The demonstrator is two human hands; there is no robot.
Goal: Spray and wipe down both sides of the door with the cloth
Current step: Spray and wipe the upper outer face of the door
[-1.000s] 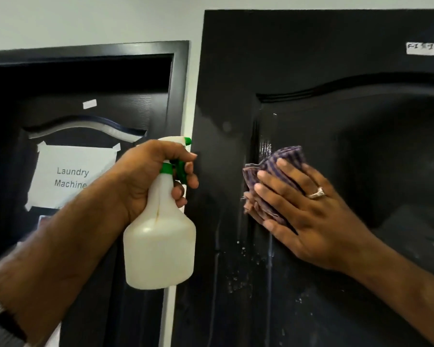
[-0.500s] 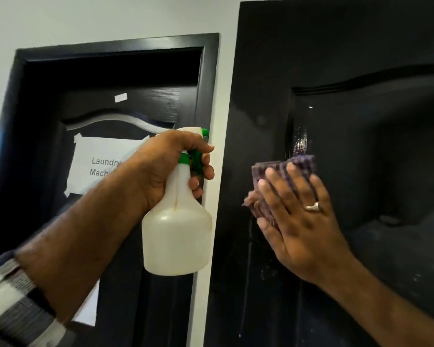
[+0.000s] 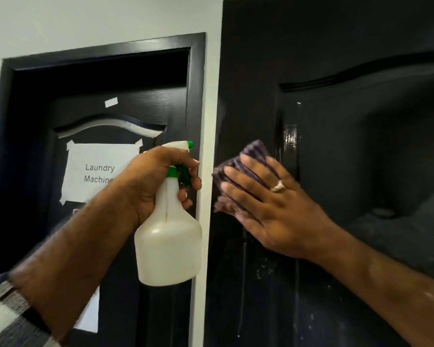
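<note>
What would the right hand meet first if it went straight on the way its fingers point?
Likely nothing solid: the right hand points up-left along the door, so it would slide off the door's left edge; depth is unclear.

The light is soft and even, and the white wall (image 3: 60, 23) looks bright. The black door (image 3: 361, 71) is very dark, with a small shiny glare on its wet panel edge. The right hand (image 3: 273, 204) and cloth (image 3: 246, 156) look blurry. The left sleeve (image 3: 8, 314) is smeared. Straight lines bend near the edges.

Left grip (image 3: 155, 181) curled, right grip (image 3: 273, 209) flat
</note>
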